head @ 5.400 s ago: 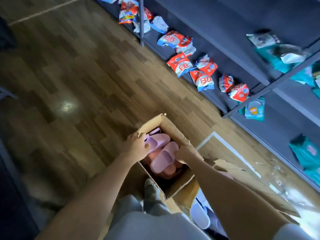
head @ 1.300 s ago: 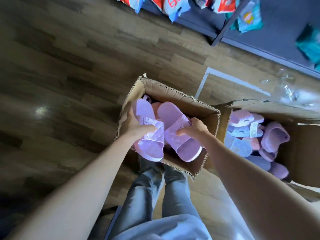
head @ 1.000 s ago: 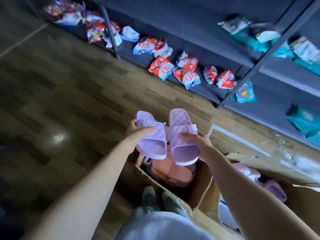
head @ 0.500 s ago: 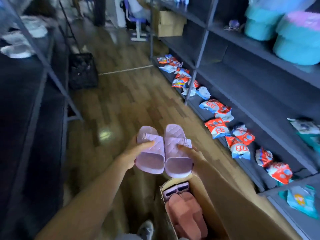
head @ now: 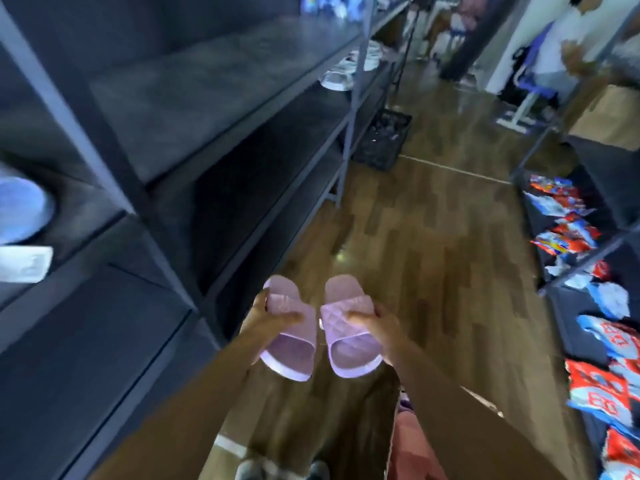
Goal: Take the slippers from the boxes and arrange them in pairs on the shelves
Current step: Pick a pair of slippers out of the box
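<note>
Step in hand: judged as the carry, with a lilac pair lifted and headed for the rack.
Left hand: the left hand (head: pixel 268 318) grips the left slipper (head: pixel 294 353), its thumb lying across the quilted strap.
Right hand: the right hand (head: pixel 377 323) grips the right slipper (head: pixel 351 351) the same way, thumb on the strap.
Slippers: they are at lower centre of the frame, held over the wooden floor (head: pixel 433 251). They are side by side with a narrow gap, and the open ends point toward the person.
Box: a cardboard box (head: pixel 393 431) shows at the bottom edge, right of centre, with pinkish slippers inside.
Shelves: the dark shelves (head: pixel 214 84) fill the left half of the frame. A second rack at the right edge carries red and blue packets (head: pixel 562 220).
Doing it well: turn the body left and keep both soles level. Set the two down together on one board, sides touching, and face them the same way.
Release: let go only once both soles rest flat, so neither slipper skews.
Risk: the rack's slanted posts sit near the left hand, and a clipped heel could twist the pair apart.
Far end: a black crate (head: pixel 382 140) stands on the floor at upper centre, well clear of the carry.
</note>
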